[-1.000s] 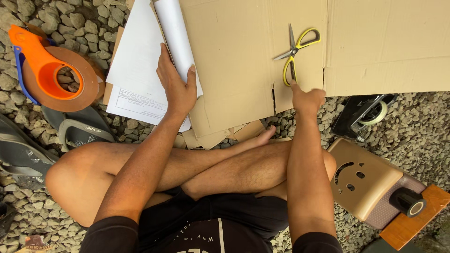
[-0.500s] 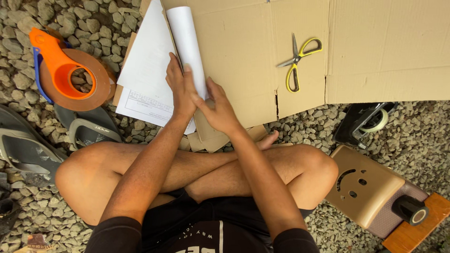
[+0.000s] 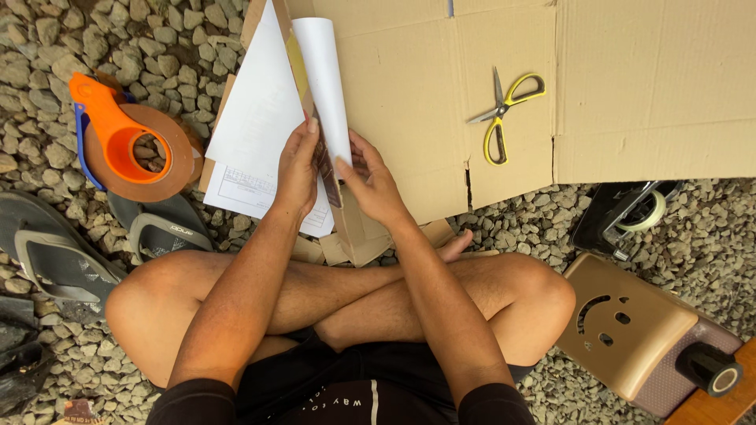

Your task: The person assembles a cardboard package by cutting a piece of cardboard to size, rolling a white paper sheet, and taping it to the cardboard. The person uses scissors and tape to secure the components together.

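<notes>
Standing on its thin edge, long cardboard strip (image 3: 324, 161) is gripped by left hand (image 3: 297, 169) and right hand (image 3: 370, 179), fingers curled shut on it, long way pointing up and away, white paper roll (image 3: 329, 79) just beside, scissors (image 3: 504, 114) well apart on big cardboard sheet (image 3: 646, 86).

Left hand (image 3: 295, 169) and right hand (image 3: 370, 181) raised together, fingers curled.
</notes>
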Demonstrator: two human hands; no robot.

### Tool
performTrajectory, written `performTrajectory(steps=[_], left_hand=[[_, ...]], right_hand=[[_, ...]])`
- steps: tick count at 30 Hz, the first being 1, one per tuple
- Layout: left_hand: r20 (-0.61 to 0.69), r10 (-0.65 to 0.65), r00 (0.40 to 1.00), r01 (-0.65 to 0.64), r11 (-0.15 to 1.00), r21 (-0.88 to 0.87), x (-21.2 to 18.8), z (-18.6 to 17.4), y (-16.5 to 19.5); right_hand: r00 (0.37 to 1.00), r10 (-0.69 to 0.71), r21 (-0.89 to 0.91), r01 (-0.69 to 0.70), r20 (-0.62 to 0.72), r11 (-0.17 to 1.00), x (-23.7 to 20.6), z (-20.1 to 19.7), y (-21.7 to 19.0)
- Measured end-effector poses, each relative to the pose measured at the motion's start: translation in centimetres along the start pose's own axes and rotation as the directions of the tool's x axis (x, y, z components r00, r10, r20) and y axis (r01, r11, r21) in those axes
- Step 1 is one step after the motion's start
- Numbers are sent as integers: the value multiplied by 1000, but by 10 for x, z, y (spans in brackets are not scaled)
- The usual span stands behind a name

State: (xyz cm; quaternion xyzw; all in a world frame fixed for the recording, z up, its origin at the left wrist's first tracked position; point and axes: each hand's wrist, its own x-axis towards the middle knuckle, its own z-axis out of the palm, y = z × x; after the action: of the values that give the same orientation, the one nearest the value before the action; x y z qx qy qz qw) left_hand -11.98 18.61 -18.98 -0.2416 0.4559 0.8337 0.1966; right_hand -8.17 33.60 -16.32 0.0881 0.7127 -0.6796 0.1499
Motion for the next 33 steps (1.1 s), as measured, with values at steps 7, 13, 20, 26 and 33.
performTrajectory(steps=[7, 13, 20, 26, 33], left_hand=[[36, 33, 999, -33, 999, -16, 3, -6, -13], [132, 13, 991, -15, 1000, 13, 7, -10, -20], [156, -61, 986, 63, 998, -4, 3, -8, -15], [163, -76, 984, 75, 997, 18, 0, -1, -6], [57, -74, 996, 70, 995, 67, 3, 10, 1]], right_hand=[[999, 42, -52, -42, 8, 998, 25, -6, 1], [992, 66, -15, -64, 107, 998, 17, -23, 4], [989, 144, -124, -141, 19, 982, 16, -14, -6], [967, 243, 222, -221, -77, 950, 16, -52, -17], [991, 112, 550, -51, -78, 834, 12, -88, -25]])
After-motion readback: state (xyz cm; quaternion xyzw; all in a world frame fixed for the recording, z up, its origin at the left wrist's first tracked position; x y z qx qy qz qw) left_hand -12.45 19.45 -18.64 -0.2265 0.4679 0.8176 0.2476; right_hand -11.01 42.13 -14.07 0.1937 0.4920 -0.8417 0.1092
